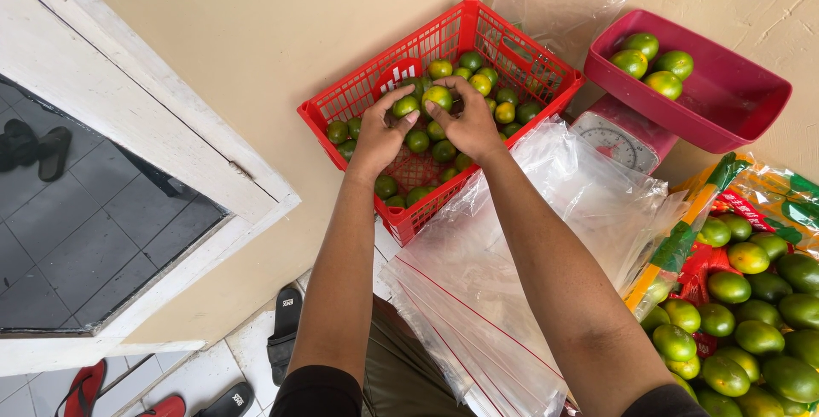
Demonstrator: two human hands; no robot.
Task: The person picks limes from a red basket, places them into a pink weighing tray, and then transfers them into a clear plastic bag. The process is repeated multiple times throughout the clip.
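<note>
left hand (380, 131) pinches lime (406, 105) | right hand (468, 122) pinches lime (438, 96) | over red basket (341, 101) | lift gently, avoid squeezing

Single head-worn view, looking steeply down along the person's own forearms.
Close range: red basket (358, 97) lies right under the fingertips (426, 103), red scale pan (734, 105) right of the fingers, clear bags (478, 297) nearer than the fingers; no second view.

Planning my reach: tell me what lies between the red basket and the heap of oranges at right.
Head view: clear plastic bags lie between the red basket and the heap of oranges.
</note>
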